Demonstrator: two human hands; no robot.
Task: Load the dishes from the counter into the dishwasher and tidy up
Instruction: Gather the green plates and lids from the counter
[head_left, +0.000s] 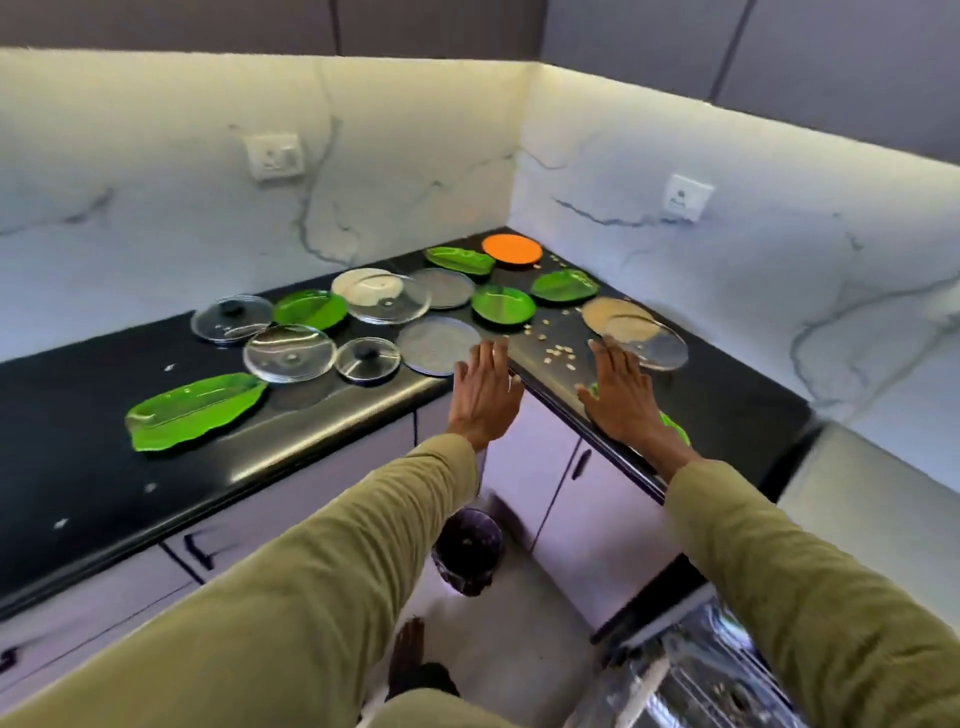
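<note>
Many dishes lie on the black L-shaped counter (72, 457). Among them are a long green leaf-shaped plate (195, 410), round green plates (310, 309) (503, 306), an orange plate (511, 249), grey steel plates (439, 345) and glass lids (289, 353) (232, 318). My left hand (485, 395) is stretched out flat, fingers straight, at the counter's inner corner beside a grey steel plate. My right hand (621, 400) is also flat and open, over a green plate (675, 423) that it mostly hides. Neither hand holds anything. The open dishwasher (691, 670) shows at the lower right.
Loose crumbs (556, 351) are scattered on the counter between my hands. A dark bin (467, 551) stands on the floor in the corner below. Cabinet doors with dark handles (581, 462) run under the counter. Wall sockets (685, 197) sit on the marble backsplash.
</note>
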